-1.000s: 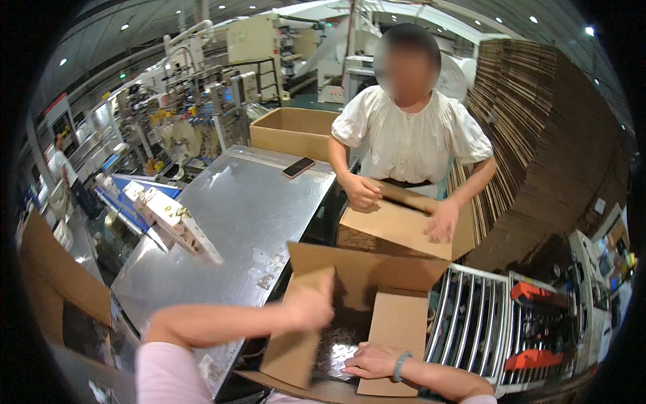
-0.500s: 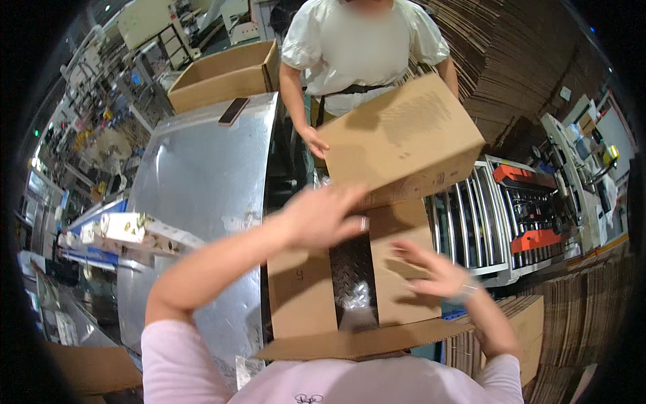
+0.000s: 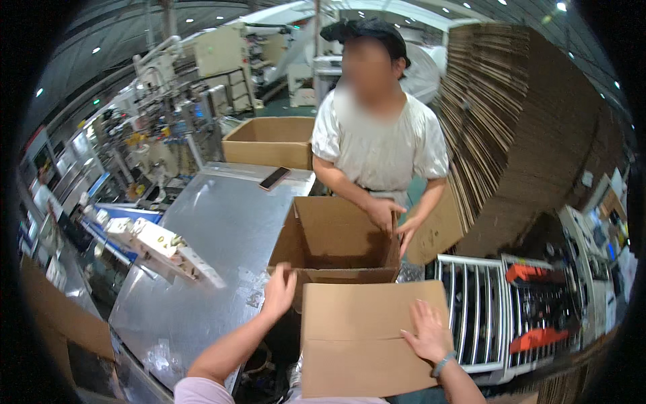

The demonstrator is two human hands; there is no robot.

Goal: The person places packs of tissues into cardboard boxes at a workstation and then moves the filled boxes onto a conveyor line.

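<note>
Directly before me is a brown cardboard box (image 3: 363, 363), its flat top crossed by a line from side to side. My right hand (image 3: 427, 331) lies on this top near the right edge, palm down and fingers spread. Just beyond stands an open cardboard box (image 3: 346, 232), mouth up, with a bare inside as far as it shows. At its near left corner, my left hand (image 3: 279, 291) has its fingers bent over the rim. Across from me, a co-worker's hands (image 3: 385, 214) are at the open box's right side.
To the left is a metal table (image 3: 222, 215) with a phone (image 3: 274, 178) on it. A large carton (image 3: 269, 143) stands behind it. A roller conveyor (image 3: 474, 313) with orange parts is on the right, below tall stacks of flattened cardboard (image 3: 491, 128).
The co-worker's box, earlier tilted with a closed side up, now stands mouth up. My blurred hands have come down to the boxes, and the head view has tilted upward.
</note>
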